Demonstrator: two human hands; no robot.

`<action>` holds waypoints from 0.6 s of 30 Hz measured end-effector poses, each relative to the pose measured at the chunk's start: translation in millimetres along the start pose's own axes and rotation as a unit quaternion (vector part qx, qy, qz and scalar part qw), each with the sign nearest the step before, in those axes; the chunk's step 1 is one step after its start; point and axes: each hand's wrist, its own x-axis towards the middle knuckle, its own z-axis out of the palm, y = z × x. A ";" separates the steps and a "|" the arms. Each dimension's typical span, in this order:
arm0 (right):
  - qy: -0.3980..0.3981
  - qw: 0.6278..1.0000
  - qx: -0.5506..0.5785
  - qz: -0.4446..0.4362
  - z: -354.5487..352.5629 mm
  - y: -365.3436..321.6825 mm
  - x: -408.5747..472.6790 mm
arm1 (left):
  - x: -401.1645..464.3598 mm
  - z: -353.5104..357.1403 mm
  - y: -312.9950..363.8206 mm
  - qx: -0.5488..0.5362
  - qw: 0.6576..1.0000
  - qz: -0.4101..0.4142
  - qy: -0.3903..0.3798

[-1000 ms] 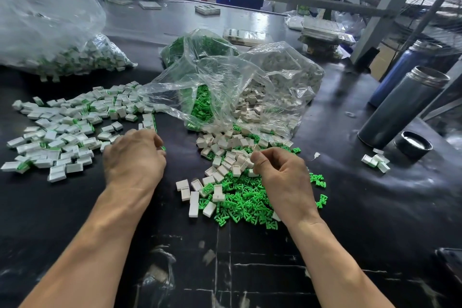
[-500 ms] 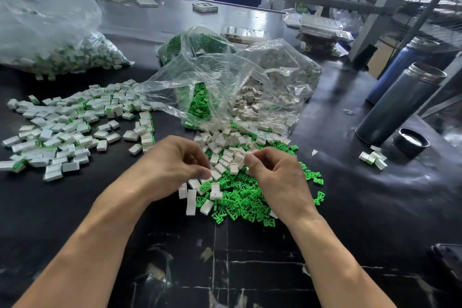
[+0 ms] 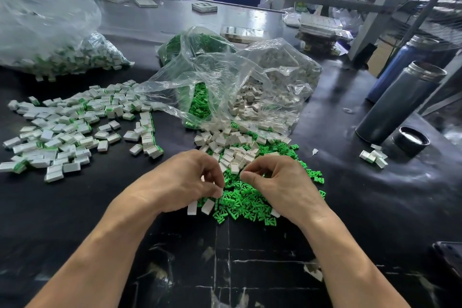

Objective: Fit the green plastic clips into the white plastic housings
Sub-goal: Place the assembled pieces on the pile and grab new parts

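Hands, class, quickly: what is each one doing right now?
Left hand: fingers curled, pinching something small; what cannot be told.
Right hand: fingers curled over the green clips; contents hidden.

Clips point(image 3: 246, 196): bright green, heaped loose.
Housings point(image 3: 231, 150): off-white, plain.
Assembled pieces point(image 3: 62, 130): white, edged with green.
Table point(image 3: 375, 207): glossy black, marked with pale scuffs and lines.
Bags point(image 3: 225, 77): clear plastic, green and off-white seen through.
Near flask point(image 3: 397, 105): dark grey, silver-rimmed.
Far flask point(image 3: 400, 65): dark blue.
Flask cap point(image 3: 411, 141): black, whitish inside.
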 end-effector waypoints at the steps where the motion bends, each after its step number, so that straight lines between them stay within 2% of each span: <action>1: -0.017 1.000 -0.006 -0.006 -2.3 -0.2 -0.6 | -0.1 -0.4 -0.4 -0.006 1.000 0.002 0.014; 5: -0.067 0.997 -0.029 -0.009 -11.1 0.1 -1.9 | 1.6 -1.4 -0.7 -0.060 0.996 0.006 0.067; 12: -0.070 0.993 -0.089 -0.032 -9.0 -0.4 -2.0 | 2.3 1.6 6.8 -0.163 0.982 0.005 0.100; 14: -0.041 0.998 -0.034 -0.033 -9.0 0.8 -2.1 | 3.3 4.0 8.0 -0.217 0.970 0.012 0.110; 18: 0.032 0.983 0.178 -0.012 -5.4 -3.4 0.0 | 6.2 9.3 10.6 -0.310 0.942 0.025 0.129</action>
